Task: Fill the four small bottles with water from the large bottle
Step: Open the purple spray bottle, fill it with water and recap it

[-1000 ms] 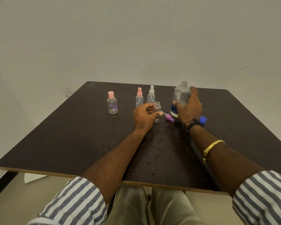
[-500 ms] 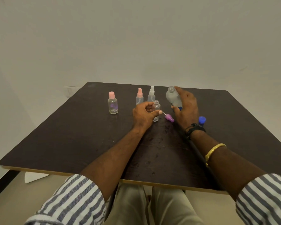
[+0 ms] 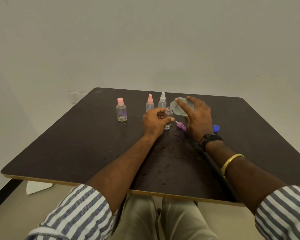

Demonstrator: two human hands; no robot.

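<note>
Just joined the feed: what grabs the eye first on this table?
The right hand grips the large bottle, tipped with its mouth close above the open small bottle, which the left hand holds upright at mid-table. A purple spray cap lies beside it, and a blue cap sits right of the right wrist. The pink-capped bottle, pink sprayer and white sprayer stand closed.

On the desk [image 3: 76, 153], the open small bottle [image 3: 169, 113] stands just before two closed bottles [image 3: 162, 103]; the large bottle [image 3: 180, 109] is right of it.
</note>
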